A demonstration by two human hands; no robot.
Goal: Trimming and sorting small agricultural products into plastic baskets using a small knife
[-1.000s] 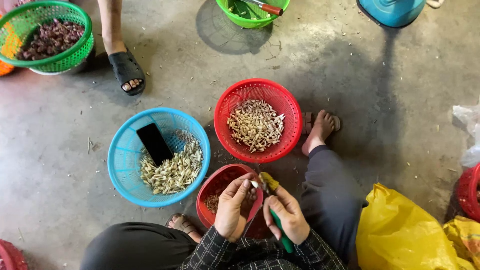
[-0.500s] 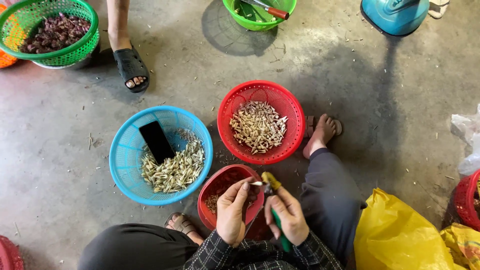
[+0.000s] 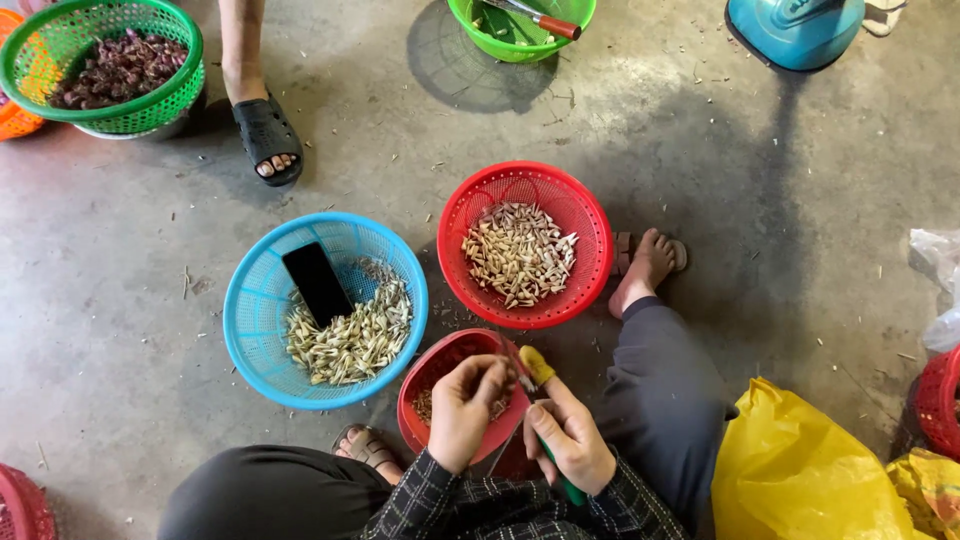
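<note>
Knife (image 3: 545, 420), green-handled with a yellow head, gripped in right hand (image 3: 570, 440); left hand (image 3: 465, 410) pinches a small clove (image 3: 508, 377) over tilted red bowl (image 3: 440, 375). Blue basket (image 3: 250, 310) with phone (image 3: 317, 284) lies left, red basket (image 3: 590, 225) beyond.

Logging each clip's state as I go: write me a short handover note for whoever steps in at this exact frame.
Left hand: pinching a small piece over the tilted red bowl, which holds a few bits.
Right hand: gripping a green-handled knife with a yellow top, tip close to the left fingers.
Red basket: pale pieces heaped in the middle.
Blue basket: slender pale pieces, plus a black phone lying on them.
Done: both baskets partly filled.
Left: the piece in hand and the bits in the bowl.
</note>
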